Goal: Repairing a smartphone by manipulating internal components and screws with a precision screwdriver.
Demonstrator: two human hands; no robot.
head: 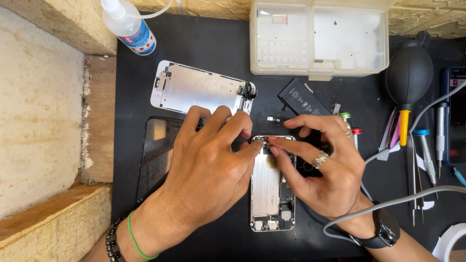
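An opened phone body (272, 194) lies on the black mat (213, 53), its silver inside facing up. My left hand (208, 165) rests over its left side, and the fingertips pinch at the top edge of the phone. My right hand (320, 160), with rings and a wrist watch, meets it from the right; thumb and forefinger press on a small part at the same top edge. What sits between the fingertips is too small to tell. A black battery (303, 101) lies just beyond my right hand. A silver screen backplate (199, 88) lies beyond my left hand.
A dark glass panel (158, 150) lies partly under my left hand. A clear plastic parts box (318, 36) stands at the back, a squeeze bottle (130, 26) at back left. A black air blower (408, 73), screwdrivers (426, 150) and a grey cable (412, 199) crowd the right side.
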